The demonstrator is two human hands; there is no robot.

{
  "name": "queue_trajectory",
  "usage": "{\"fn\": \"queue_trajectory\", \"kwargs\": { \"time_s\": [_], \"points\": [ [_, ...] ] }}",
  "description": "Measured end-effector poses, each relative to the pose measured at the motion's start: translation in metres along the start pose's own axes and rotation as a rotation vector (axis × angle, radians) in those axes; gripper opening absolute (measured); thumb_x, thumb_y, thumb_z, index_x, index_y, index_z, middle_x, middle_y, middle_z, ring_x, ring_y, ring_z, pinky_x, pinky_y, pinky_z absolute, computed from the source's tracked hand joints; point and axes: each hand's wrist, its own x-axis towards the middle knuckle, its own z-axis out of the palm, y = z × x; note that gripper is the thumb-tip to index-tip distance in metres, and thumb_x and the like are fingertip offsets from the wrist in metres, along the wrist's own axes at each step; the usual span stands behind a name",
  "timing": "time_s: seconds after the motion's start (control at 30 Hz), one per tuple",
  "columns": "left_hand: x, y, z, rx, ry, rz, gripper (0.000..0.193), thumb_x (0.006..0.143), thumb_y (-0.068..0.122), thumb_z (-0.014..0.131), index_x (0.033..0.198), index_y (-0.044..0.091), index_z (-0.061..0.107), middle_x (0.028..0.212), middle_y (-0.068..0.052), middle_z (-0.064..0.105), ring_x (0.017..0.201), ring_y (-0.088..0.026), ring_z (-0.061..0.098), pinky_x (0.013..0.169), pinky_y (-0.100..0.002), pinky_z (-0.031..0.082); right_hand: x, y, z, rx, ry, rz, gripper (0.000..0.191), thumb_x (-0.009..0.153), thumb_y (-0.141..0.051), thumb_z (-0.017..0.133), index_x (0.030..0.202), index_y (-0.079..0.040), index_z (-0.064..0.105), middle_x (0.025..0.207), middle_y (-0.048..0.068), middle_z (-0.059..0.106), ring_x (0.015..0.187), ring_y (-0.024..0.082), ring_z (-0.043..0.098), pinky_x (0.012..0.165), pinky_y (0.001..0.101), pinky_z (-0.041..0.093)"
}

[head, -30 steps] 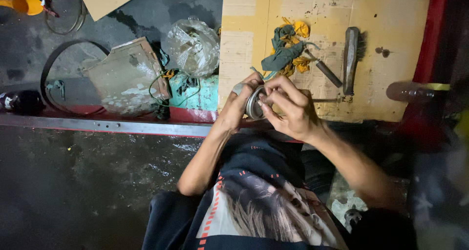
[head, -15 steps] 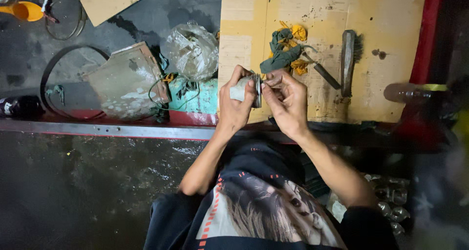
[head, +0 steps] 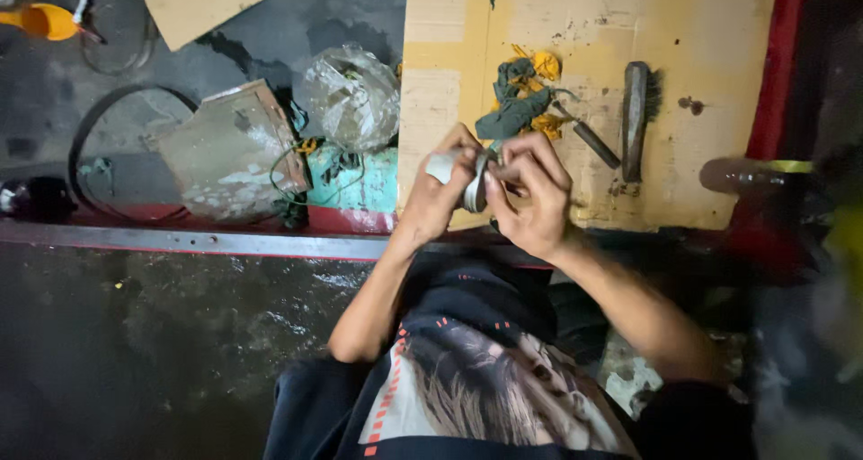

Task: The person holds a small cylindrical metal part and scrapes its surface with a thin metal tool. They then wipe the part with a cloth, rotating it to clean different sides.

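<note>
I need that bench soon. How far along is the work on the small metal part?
Done: nothing finished shows. In hand: the left hand and right hand both grip a small round metal part above the cardboard sheet. Left: the wire brush, rag and rod-like tool lie untouched there.

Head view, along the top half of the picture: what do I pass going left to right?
Orange funnel → black hose loop → clear plastic bag → green and yellow rags → wire brush → red rail.
</note>
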Motion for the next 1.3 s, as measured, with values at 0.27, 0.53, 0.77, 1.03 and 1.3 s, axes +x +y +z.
{"fn": "queue_trajectory", "kwargs": {
  "time_s": [0.27, 0.53, 0.77, 1.03, 1.3],
  "points": [
    [0.013, -0.005, 0.001, 0.474, 0.244, 0.155, 0.033, 0.105, 0.038, 0.055, 0.106, 0.006, 0.058, 0.082, -0.011, 0.063, 0.070, -0.022, 0.058, 0.062, -0.036, 0.045, 0.000, 0.031, 0.021, 0.897, 0.161, 0.975, 0.008, 0.099, 0.003, 0.061, 0.101, -0.004, 0.061, 0.082, -0.001, 0.061, 0.058, 0.004, 0.045, 0.049, 0.0207, 0.035],
    [0.020, -0.014, -0.006, -0.921, 0.029, -0.664, 0.041, 0.095, 0.052, 0.044, 0.101, 0.016, 0.062, 0.079, -0.007, 0.058, 0.056, -0.019, 0.046, 0.042, -0.031, 0.028, -0.007, 0.035, -0.022, 0.967, 0.267, 0.823, 0.011, 0.105, 0.004, 0.061, 0.106, -0.007, 0.057, 0.089, -0.002, 0.053, 0.067, 0.005, 0.042, 0.057, 0.0208, 0.034],
    [0.010, -0.011, 0.000, -1.243, -0.391, -0.628, 0.055, 0.098, 0.061, 0.040, 0.096, 0.009, 0.058, 0.074, -0.013, 0.047, 0.057, -0.016, 0.034, 0.041, -0.026, 0.024, -0.007, 0.035, -0.016, 0.962, 0.271, 0.846, 0.012, 0.103, 0.001, 0.060, 0.109, -0.007, 0.054, 0.091, -0.001, 0.054, 0.069, 0.008, 0.047, 0.060, 0.0240, 0.037],
    [0.003, -0.001, 0.002, -1.319, -0.474, -0.629, 0.055, 0.102, 0.059, 0.038, 0.095, 0.009, 0.059, 0.073, -0.013, 0.045, 0.061, -0.016, 0.035, 0.043, -0.025, 0.025, -0.011, 0.031, -0.016, 0.926, 0.202, 0.765, 0.013, 0.106, -0.001, 0.059, 0.116, -0.006, 0.052, 0.087, 0.001, 0.052, 0.072, 0.010, 0.050, 0.062, 0.0250, 0.037],
    [0.001, 0.012, 0.003, -1.363, -0.476, -0.657, 0.053, 0.102, 0.058, 0.038, 0.096, 0.009, 0.059, 0.070, -0.015, 0.045, 0.060, -0.017, 0.035, 0.041, -0.025, 0.025, -0.008, 0.024, -0.022, 0.913, 0.136, 0.701, 0.011, 0.107, -0.005, 0.056, 0.117, -0.004, 0.053, 0.106, 0.006, 0.062, 0.079, 0.011, 0.052, 0.068, 0.0263, 0.041]
  ]
}}
